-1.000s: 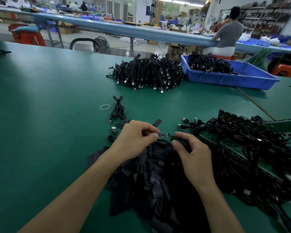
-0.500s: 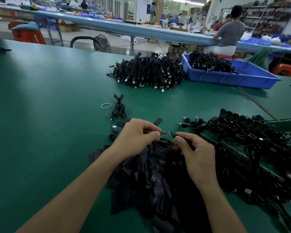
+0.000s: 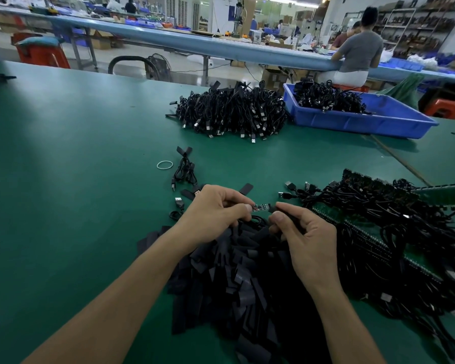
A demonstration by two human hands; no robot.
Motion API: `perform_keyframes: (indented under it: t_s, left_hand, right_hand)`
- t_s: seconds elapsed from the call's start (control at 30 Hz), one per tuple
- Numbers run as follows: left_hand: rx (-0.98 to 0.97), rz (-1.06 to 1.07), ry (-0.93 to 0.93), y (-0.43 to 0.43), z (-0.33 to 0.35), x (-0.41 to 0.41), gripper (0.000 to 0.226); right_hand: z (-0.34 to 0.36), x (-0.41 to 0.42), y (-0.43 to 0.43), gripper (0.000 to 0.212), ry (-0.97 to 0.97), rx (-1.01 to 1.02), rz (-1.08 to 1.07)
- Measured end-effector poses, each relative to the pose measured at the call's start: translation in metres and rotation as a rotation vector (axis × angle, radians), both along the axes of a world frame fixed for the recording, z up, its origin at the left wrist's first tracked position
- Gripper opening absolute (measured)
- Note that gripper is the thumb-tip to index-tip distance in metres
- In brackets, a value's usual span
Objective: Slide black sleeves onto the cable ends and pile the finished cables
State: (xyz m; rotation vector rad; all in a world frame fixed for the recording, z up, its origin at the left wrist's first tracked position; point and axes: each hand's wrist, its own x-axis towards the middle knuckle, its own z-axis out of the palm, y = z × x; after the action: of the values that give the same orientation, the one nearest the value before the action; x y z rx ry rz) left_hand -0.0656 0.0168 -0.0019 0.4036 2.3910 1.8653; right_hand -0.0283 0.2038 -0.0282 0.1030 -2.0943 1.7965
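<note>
Left hand (image 3: 216,210) pinches cable end (image 3: 260,207), right hand (image 3: 309,235) sleeve (image 3: 271,207).

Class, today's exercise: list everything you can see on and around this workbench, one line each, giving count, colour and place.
table: one, green, fills the foreground
sleeve pile: one heap, black, nearest edge, under the hands
cable tangle: one, black on green boards, right
finished cables: one heap, black, far centre
bin: one, blue, far right, holding more black cables
loose cable: one, black, left of centre
rubber band: one, pale, beside the loose cable
seated person: one, grey top, at the bench behind
left hand: one, pinching a cable end
right hand: one, pinching a sleeve beside that end
</note>
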Motion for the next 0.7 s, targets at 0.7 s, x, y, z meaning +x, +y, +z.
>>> perform_keyframes:
  t_s: [0.7]
  left_hand:
    - [0.023,-0.025,-0.026,-0.0017,0.0027,0.0002,0.012]
  right_hand:
    - [0.0041,0.0038,-0.0019,0.023,-0.021,-0.007,0.017]
